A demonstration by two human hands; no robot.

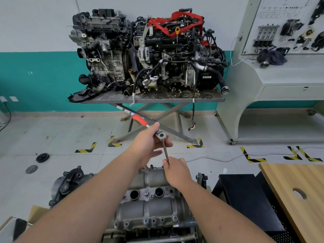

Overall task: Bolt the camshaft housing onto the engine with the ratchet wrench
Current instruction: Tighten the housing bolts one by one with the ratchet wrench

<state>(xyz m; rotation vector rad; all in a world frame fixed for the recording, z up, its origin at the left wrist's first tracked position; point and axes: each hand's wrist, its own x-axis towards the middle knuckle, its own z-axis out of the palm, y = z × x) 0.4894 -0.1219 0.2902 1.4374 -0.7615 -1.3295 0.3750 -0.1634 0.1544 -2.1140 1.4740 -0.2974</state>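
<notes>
here both hands (149, 139) steady the ratchet wrench (160, 135) over the camshaft housing (152, 207).

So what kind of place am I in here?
Likely an automotive training workshop: two engines on a lift table, a parts display board, and hazard-tape floor marks.

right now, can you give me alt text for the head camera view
A person's left hand holds the head of a red-handled ratchet wrench while the right hand pinches its slim metal extension bar above the far edge of a grey cast-metal camshaft housing. Two dirty engines sit on a scissor-lift table behind.
</notes>
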